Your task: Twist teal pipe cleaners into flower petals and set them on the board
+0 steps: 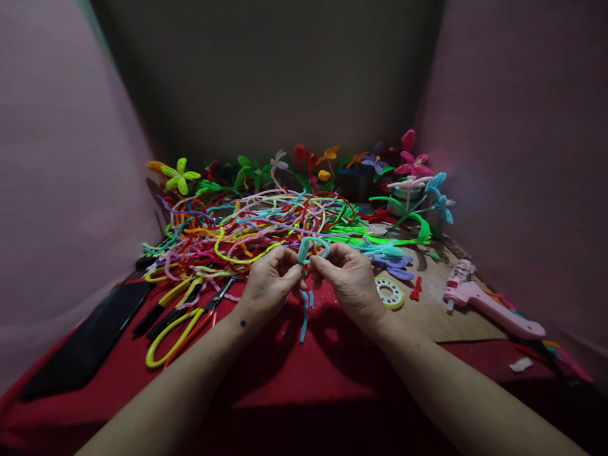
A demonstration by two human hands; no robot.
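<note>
Between both hands, over the red cloth, is a light-blue pipe cleaner [314,241] bent into loops. My left hand [270,278] pinches the lower end of its left loop between thumb and fingers. With thumb and forefinger, my right hand [349,275] grips the right side of the loop. The exact contact under the fingertips is partly hidden. Below the hands, short light-blue pieces [304,320] lie on the cloth. Just beyond the hands spreads a tangled heap of coloured pipe cleaners [266,221].
Scissors [194,323], pliers [166,304] and a black flat object [90,342] lie at left. To the right are a tape roll [390,292], cardboard [441,316] and a pink glue gun [489,304]. Pipe-cleaner flowers [180,176] stand at the back. Pale fabric hangs either side.
</note>
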